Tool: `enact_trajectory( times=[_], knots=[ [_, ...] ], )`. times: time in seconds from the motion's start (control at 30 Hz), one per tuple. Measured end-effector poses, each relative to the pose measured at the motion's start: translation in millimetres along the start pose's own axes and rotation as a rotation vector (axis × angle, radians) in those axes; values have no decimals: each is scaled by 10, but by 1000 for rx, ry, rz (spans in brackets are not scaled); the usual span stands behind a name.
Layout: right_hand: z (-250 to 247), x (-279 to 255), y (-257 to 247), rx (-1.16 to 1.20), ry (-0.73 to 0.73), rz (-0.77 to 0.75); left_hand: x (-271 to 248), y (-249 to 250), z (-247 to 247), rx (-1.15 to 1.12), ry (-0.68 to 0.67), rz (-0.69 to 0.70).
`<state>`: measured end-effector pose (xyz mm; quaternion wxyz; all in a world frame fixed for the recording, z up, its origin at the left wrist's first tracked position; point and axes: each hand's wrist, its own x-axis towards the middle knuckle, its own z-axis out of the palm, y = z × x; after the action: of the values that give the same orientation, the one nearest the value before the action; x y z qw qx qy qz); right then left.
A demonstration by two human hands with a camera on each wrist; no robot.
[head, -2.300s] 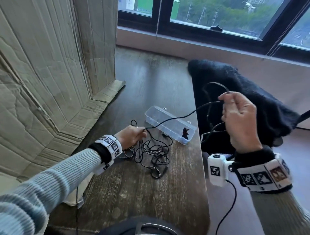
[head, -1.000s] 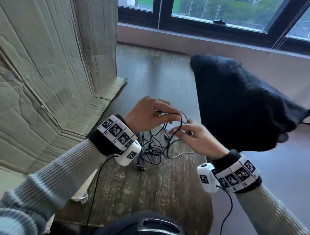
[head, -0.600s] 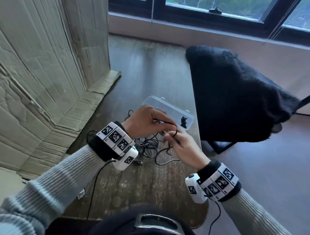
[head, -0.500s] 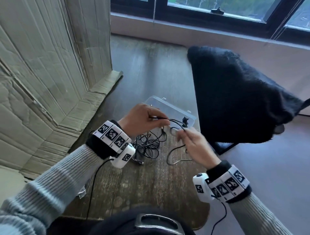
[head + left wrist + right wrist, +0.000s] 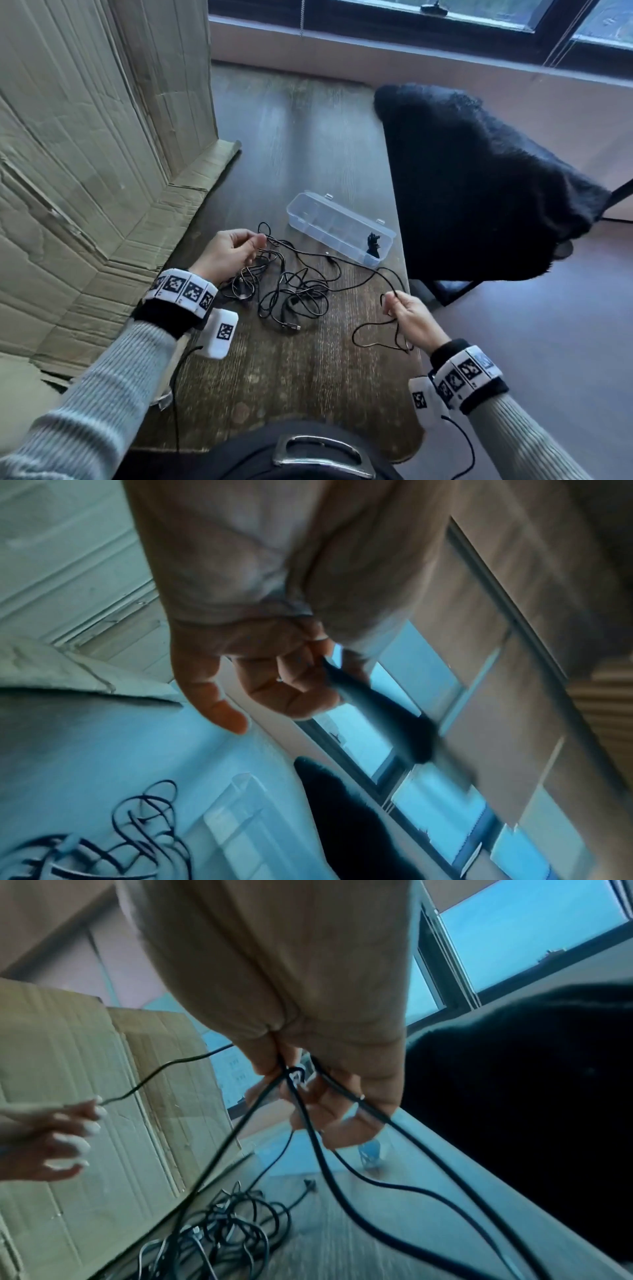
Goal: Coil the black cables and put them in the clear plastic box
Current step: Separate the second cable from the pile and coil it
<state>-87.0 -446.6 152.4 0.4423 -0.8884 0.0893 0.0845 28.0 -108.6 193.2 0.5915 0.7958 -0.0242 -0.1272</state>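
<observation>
Both hands have drawn apart: left hand (image 5: 228, 253) and right hand (image 5: 412, 317) each pinch one thin black cable (image 5: 356, 264); loop evenly, probably avoiding the tangled black cable pile (image 5: 291, 294).

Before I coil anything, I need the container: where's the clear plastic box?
In the head view, the clear plastic box lies open on the wooden table, beyond the tangle of black cables, near the table's right edge beside the black furry chair.

**No readable text anywhere**

Scanning every view now: only black-and-white square code patterns on the wristbands (image 5: 181, 291) and on the white wrist cameras (image 5: 219, 332), no letters, no numbers, no brand names legible
</observation>
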Motion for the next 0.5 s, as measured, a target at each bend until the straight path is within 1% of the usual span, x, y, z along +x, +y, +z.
enact_trajectory(
  times=[0.07, 0.13, 0.17, 0.2, 0.23, 0.3, 0.37, 0.4, 0.43, 0.47, 0.5],
  knots=[
    [94, -19, 41, -77, -143, 33, -32, 110, 5, -194, 23, -22],
    [155, -42, 22, -267, -356, 83, -89, 242, 31, -424, 15, -49],
    [167, -53, -23, -382, -422, 102, -120, 292, 47, -536, -10, -62],
    [169, -46, -55, -490, -449, 119, -164, 354, 68, -632, -47, -67],
    [145, -44, -144, -590, -440, 145, -202, 400, 86, -685, -83, -69],
    [90, -16, -364, -718, -361, 155, -271, 473, 124, -696, -136, -55],
    [75, -31, -662, -714, -221, 39, -328, 522, 173, -652, -181, -31],
    [77, -50, -827, -638, -140, -50, -347, 540, 206, -635, -200, -21],
    [103, -54, -943, -508, -85, -131, -360, 542, 242, -631, -216, -12],
    [142, -48, -1038, -363, -81, -197, -369, 543, 272, -646, -231, 0],
    [194, -34, -1117, -242, -119, -235, -379, 541, 299, -673, -248, 12]
  ],
)
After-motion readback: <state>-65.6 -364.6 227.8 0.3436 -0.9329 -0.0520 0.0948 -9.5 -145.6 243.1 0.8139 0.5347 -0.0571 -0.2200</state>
